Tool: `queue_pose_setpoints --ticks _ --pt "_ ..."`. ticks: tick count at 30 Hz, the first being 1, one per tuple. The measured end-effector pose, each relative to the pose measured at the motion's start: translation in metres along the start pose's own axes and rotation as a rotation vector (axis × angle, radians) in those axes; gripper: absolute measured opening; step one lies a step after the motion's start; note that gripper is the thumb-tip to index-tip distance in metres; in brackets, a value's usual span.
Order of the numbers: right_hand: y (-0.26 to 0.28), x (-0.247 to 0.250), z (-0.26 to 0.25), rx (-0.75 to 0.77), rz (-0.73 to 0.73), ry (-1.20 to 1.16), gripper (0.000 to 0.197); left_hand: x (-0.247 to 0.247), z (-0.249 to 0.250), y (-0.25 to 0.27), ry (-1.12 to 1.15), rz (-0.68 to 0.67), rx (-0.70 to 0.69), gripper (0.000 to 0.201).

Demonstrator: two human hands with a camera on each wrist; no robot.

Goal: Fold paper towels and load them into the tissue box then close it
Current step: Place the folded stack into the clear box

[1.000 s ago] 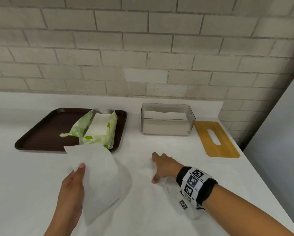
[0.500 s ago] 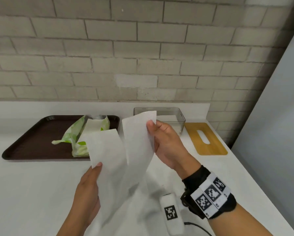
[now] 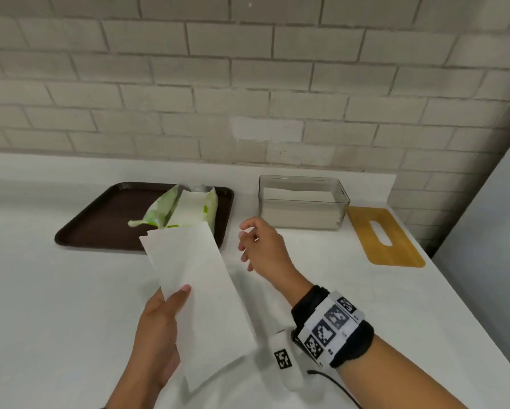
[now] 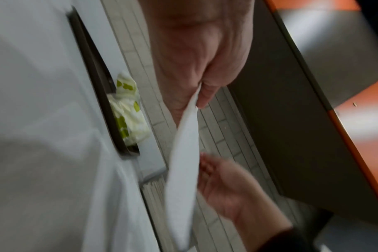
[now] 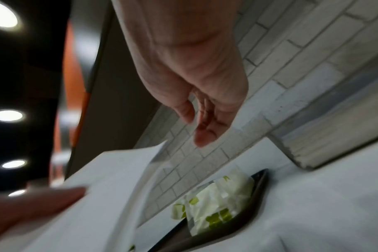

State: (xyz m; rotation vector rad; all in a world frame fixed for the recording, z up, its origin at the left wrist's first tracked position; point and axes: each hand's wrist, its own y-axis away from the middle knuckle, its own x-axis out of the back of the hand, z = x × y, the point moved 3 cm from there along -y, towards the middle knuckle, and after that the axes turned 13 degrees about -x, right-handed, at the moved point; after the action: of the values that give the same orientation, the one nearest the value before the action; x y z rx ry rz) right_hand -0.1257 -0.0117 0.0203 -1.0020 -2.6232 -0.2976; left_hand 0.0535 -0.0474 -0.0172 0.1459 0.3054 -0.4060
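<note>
- Two layers are showing at the top edge of the folded paper towel (image 3: pixel 200 293), a thin, matte white oblong you are holding above the white bench (image 3: pixel 41 305); its long axis is running away from you, leaning slightly left.
- Your left hand (image 3: pixel 156 329) is pinching its near edge, thumb lying on top.
- Your right hand (image 3: pixel 262 246) is hovering just beside it, fingers loosely spread, holding nothing.
- The clear, rectangular tissue box (image 3: pixel 304 202) is sitting open near the pale brick wall (image 3: pixel 248 69), white towels stacked inside.
- The flat wooden lid (image 3: pixel 386 236), with its oval slot, is lying just right of the box.
- A green-and-white plastic pack (image 3: pixel 183 209) is resting on the dark brown tray (image 3: pixel 106 219).
</note>
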Motion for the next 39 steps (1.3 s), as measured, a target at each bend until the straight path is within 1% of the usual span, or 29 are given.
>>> queue_pose_setpoints --ticks 2,3,4,6,7,8,9,10,12,13,14,18,21,22,23,24,25,26,28,30,31,32,33,34,37,39 --pt "-0.015 0.003 0.016 -0.127 0.009 -0.006 0.019 0.021 0.006 0.003 0.010 0.047 -0.017 0.018" --pt "-0.021 0.003 0.024 -0.179 0.016 0.051 0.022 0.031 0.008 0.005 0.015 0.065 -0.022 0.019" --pt "-0.026 0.001 0.032 -0.230 -0.016 0.145 0.021 0.039 0.009 0.006 0.016 0.078 -0.026 0.019" --pt "-0.025 -0.010 0.044 -0.341 -0.216 0.413 0.014 0.051 0.010 0.010 0.012 0.096 -0.031 0.021" --pt "-0.020 -0.016 0.049 -0.375 -0.311 0.562 0.023 0.055 0.009 0.011 0.008 0.102 -0.034 0.021" --pt "-0.016 -0.022 0.053 -0.375 -0.363 0.688 0.036 0.058 0.009 0.012 0.002 0.108 -0.034 0.022" --pt "-0.013 -0.029 0.056 -0.350 -0.383 0.784 0.045 0.061 0.007 0.013 -0.007 0.115 -0.035 0.021" --pt "-0.011 -0.037 0.060 -0.306 -0.372 0.867 0.054 0.063 0.006 0.013 -0.018 0.120 -0.035 0.021" --pt "-0.011 -0.052 0.066 -0.295 -0.297 1.009 0.076 0.064 0.003 0.013 -0.033 0.120 -0.029 0.021" --pt "-0.012 -0.058 0.068 -0.318 -0.264 1.042 0.080 0.065 0.001 0.012 -0.040 0.117 -0.025 0.020" --pt "-0.014 -0.063 0.068 -0.339 -0.247 1.049 0.078 0.064 0.000 0.012 -0.046 0.112 -0.021 0.020" --pt "-0.021 -0.064 0.069 -0.383 -0.229 0.946 0.055 0.062 -0.001 0.010 -0.054 0.090 -0.021 0.019" --pt "-0.026 -0.048 0.072 -0.406 -0.183 0.786 0.043 0.061 -0.001 0.007 -0.039 0.090 -0.017 0.022" --pt "-0.029 -0.040 0.070 -0.379 -0.175 0.706 0.033 0.061 -0.002 0.005 -0.031 0.092 -0.014 0.023" --pt "-0.032 -0.030 0.067 -0.334 -0.160 0.599 0.018 0.060 -0.002 0.003 -0.019 0.094 -0.009 0.023" --pt "-0.033 -0.017 0.062 -0.291 -0.136 0.466 0.013 0.059 -0.002 0.002 -0.007 0.094 0.000 0.022" --pt "-0.033 -0.003 0.055 -0.259 -0.112 0.333 0.023 0.057 -0.003 -0.001 0.003 0.093 0.010 0.019" --pt "-0.031 0.014 0.047 -0.226 -0.090 0.186 0.026 0.055 -0.003 -0.003 0.016 0.091 0.018 0.017" --pt "-0.018 0.045 0.024 -0.130 -0.083 -0.141 0.021 0.048 -0.003 -0.008 0.045 0.078 0.028 0.016" --pt "-0.001 0.069 0.003 -0.039 -0.115 -0.458 0.018 0.035 -0.003 -0.012 0.085 0.047 0.030 0.015" --pt "0.007 0.076 -0.005 -0.009 -0.135 -0.565 0.019 0.027 -0.002 -0.014 0.101 0.029 0.033 0.016" --pt "0.014 0.080 -0.011 0.017 -0.140 -0.608 0.021 0.019 -0.002 -0.016 0.114 0.010 0.040 0.016" --pt "0.017 0.078 -0.014 0.036 -0.116 -0.584 0.023 0.010 -0.003 -0.017 0.128 -0.011 0.052 0.017" --pt "0.020 0.074 -0.016 0.053 -0.068 -0.498 0.027 0.001 -0.004 -0.018 0.141 -0.034 0.071 0.019" --pt "0.019 0.046 -0.010 0.096 0.122 -0.132 0.033 -0.024 -0.008 -0.018 0.162 -0.103 0.127 0.025" --pt "0.018 0.027 -0.001 0.072 0.204 0.103 0.032 -0.036 -0.009 -0.016 0.180 -0.124 0.148 0.028"
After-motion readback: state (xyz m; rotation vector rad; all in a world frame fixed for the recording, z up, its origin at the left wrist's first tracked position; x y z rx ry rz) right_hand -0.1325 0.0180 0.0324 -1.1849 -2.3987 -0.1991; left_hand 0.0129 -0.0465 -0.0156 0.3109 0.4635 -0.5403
